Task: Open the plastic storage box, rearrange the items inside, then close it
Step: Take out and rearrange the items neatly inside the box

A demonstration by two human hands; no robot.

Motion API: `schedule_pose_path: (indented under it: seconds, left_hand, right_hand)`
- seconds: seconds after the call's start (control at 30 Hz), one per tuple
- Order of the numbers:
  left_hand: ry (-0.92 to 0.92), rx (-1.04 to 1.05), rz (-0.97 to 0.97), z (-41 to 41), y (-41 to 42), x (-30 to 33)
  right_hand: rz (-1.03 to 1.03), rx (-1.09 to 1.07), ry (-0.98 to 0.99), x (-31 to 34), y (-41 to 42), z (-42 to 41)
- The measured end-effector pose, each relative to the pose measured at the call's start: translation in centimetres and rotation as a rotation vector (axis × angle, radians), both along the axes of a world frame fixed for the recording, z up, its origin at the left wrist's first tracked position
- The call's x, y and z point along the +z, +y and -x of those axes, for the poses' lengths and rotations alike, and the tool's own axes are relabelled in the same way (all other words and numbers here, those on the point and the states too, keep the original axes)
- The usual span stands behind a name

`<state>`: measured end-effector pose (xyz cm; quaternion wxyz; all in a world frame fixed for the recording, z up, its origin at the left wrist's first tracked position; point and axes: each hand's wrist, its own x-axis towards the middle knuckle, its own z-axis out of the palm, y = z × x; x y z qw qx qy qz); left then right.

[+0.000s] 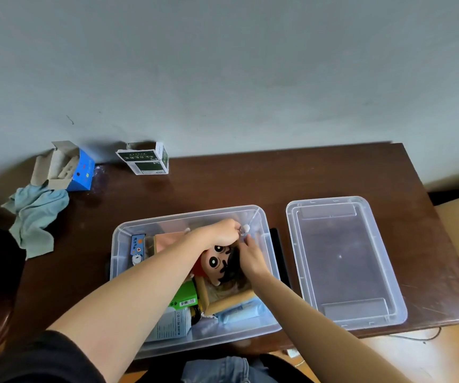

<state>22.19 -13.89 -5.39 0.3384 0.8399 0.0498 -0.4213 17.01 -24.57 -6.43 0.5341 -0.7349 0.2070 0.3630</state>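
Storage box (195,272) stands open on the table (222,186), lid (344,261) just right of it. Left hand (220,233) and right hand (250,255) pinch a small clear item (244,229) at the box's far right corner, above the doll (220,262). Best set down gently, clear of the rim.

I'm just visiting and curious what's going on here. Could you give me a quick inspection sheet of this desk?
Surface: dark brown wooden table, scuffed.
Job's things: clear storage box open, holding a plush doll, green box and cartons; lid lies flat to its right.
Clutter: blue cardboard box, green-and-white carton, pale blue cloth.
Hands: left hand and right hand both inside the box, left fingers pinching a small clear item; right hand's grip unclear.
Cables: thin wire at the table's front edge.
Surroundings: grey wall.
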Motion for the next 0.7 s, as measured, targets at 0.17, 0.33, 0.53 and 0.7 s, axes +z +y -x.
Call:
schedule_pose_path:
  seconds: [0.17, 0.33, 0.53, 0.7]
  left_hand:
    - [0.025, 0.091, 0.039, 0.1, -0.5, 0.1]
    - [0.012, 0.097, 0.046, 0.2, -0.5, 0.2]
    - [-0.022, 0.053, 0.024, 0.5, -0.5, 0.6]
    - [-0.089, -0.047, -0.049, 0.8, 0.3, 1.4]
  right_hand:
    - [-0.022, -0.03, -0.019, -0.5, 0.5, -0.7]
    - [-0.016, -0.019, -0.008, -0.6, 0.5, -0.7]
    - [-0.03, -0.02, 0.006, -0.6, 0.3, -0.8]
    - [0.059, 0.075, -0.015, 0.1, 0.0, -0.4]
